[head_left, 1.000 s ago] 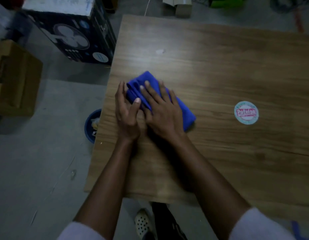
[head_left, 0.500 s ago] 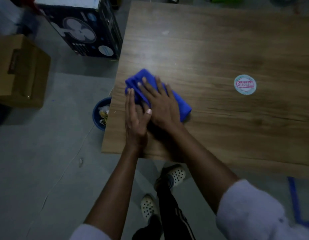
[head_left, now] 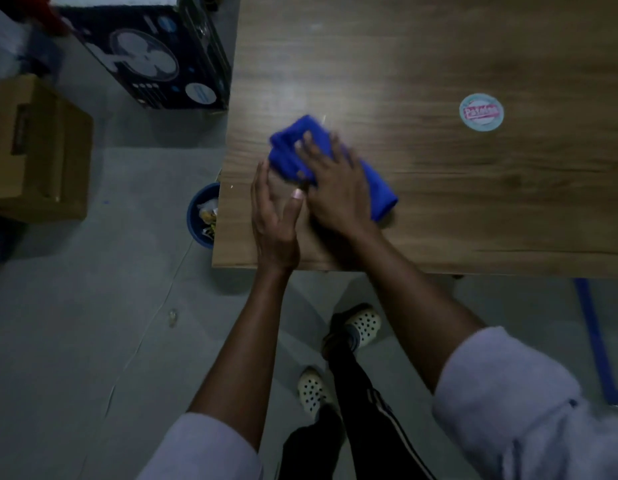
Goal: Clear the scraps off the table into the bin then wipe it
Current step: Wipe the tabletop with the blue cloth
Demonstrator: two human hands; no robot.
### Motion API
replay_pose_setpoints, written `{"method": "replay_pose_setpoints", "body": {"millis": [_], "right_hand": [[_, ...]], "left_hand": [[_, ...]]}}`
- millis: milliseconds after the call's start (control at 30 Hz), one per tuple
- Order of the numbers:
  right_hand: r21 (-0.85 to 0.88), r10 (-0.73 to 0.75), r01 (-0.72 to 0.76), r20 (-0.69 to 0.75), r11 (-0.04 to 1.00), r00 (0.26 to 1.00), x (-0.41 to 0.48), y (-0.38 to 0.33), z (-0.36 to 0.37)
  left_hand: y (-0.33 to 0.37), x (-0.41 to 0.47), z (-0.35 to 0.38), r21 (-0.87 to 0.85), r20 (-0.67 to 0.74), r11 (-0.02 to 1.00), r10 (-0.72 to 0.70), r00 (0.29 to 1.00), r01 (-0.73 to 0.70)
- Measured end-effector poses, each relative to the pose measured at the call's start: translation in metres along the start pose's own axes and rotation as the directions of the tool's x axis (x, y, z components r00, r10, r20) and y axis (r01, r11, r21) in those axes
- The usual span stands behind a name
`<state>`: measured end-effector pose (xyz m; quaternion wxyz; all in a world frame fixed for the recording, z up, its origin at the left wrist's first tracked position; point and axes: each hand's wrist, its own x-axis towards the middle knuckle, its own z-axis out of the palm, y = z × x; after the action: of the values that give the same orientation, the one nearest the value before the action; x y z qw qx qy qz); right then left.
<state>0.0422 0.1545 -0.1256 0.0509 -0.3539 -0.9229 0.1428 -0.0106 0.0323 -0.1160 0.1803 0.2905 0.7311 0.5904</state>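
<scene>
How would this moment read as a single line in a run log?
phase: wiping | right hand: flat on blue cloth | left hand: open on table beside cloth | bin: holds scraps

Bunched blue cloth [head_left: 377,192] on wooden table [head_left: 439,209]

A smooth grey concrete floor [head_left: 75,341] fills the dim room, lit weakly from above so that a pale glare sits on the brown wood-grain tabletop [head_left: 439,202]. Left of it stand a black printed carton picturing a white fan [head_left: 151,60] and a plain brown cardboard box [head_left: 37,150], while blue tape lines [head_left: 593,341] mark the floor at the right
</scene>
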Motion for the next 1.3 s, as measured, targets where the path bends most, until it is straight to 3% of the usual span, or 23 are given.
{"method": "replay_pose_setpoints", "body": {"millis": [200, 267, 300, 367, 400, 467, 567, 633, 700, 800, 900, 967, 1033, 1067, 1133, 1233, 1300], "right_hand": [[0.139, -0.22, 0.211, 0.045, 0.967, 0.975, -0.121, 0.018, -0.012], [0.24, -0.113, 0.111, -0.006, 0.964, 0.994, -0.137, 0.042, -0.029], [0.35, 0.026, -0.005, -0.056, 0.937, 0.998, -0.136, 0.053, -0.038], [0.573, 0.374, -0.241, -0.125, 0.783, 0.919, -0.112, 0.068, -0.063], [0.635, 0.48, -0.304, -0.121, 0.71, 0.869, -0.092, 0.073, -0.078], [0.696, 0.52, -0.309, -0.108, 0.648, 0.848, -0.047, 0.082, -0.101], [0.771, 0.433, -0.173, -0.144, 0.613, 0.89, 0.025, 0.098, -0.116], [0.765, 0.394, -0.121, -0.183, 0.632, 0.901, 0.073, 0.113, -0.115], [0.713, 0.393, -0.121, -0.229, 0.691, 0.891, 0.118, 0.132, -0.113], [0.611, 0.338, -0.085, -0.312, 0.787, 0.888, 0.181, 0.159, -0.106], [0.516, 0.268, -0.023, -0.406, 0.856, 0.873, 0.243, 0.173, -0.098], [0.479, 0.237, -0.033, -0.372, 0.877, 0.897, 0.282, 0.169, -0.088], [0.338, 0.149, -0.078, -0.188, 0.938, 0.971, 0.307, 0.155, -0.075], [0.217, 0.122, -0.099, -0.095, 0.971, 0.988, 0.31, 0.146, -0.068], [0.081, 0.163, -0.156, -0.093, 0.984, 0.982, 0.299, 0.137, -0.057], [0.121, 0.304, -0.282, -0.242, 0.952, 0.921, 0.264, 0.14, -0.048], [0.181, 0.325, -0.279, -0.314, 0.943, 0.892, 0.25, 0.149, -0.041]], "left_hand": [[0.017, -0.021, -0.006, -0.032, -0.077, 0.996, -0.081, 0.994, 0.079], [0.028, -0.033, -0.002, -0.021, -0.052, 0.998, -0.068, 0.996, 0.067], [0.031, -0.036, 0.002, -0.012, -0.02, 0.999, -0.054, 0.998, 0.053], [0.029, -0.031, 0.014, 0.014, 0.034, 1.0, -0.013, 0.999, 0.013], [0.028, -0.02, 0.022, 0.02, 0.05, 1.0, -0.007, 0.999, 0.006], [0.03, 0.013, 0.041, -0.018, 0.076, 0.996, -0.087, 0.993, 0.088], [0.036, 0.078, 0.071, -0.143, 0.086, 0.952, -0.261, 0.962, 0.271], [0.04, 0.129, 0.085, -0.123, 0.023, 0.963, -0.24, 0.971, 0.241], [0.037, 0.182, 0.096, 0.065, -0.036, 0.995, -0.071, 0.997, 0.073], [0.024, 0.256, 0.113, 0.347, 0.021, 0.918, 0.194, 0.981, -0.189], [0.018, 0.311, 0.131, 0.423, 0.049, 0.851, 0.322, 0.946, -0.312], [0.017, 0.336, 0.142, 0.41, 0.017, 0.861, 0.322, 0.946, -0.301], [0.016, 0.352, 0.152, 0.415, 0.015, 0.855, 0.335, 0.942, -0.311], [0.016, 0.358, 0.157, 0.433, 0.048, 0.835, 0.356, 0.933, -0.34], [0.016, 0.369, 0.167, 0.504, 0.182, 0.76, 0.37, 0.911, -0.41], [0.006, 0.387, 0.184, 0.605, 0.451, 0.606, 0.275, 0.849, -0.517], [-0.003, 0.398, 0.197, 0.565, 0.589, 0.574, 0.222, 0.777, -0.592]]}}
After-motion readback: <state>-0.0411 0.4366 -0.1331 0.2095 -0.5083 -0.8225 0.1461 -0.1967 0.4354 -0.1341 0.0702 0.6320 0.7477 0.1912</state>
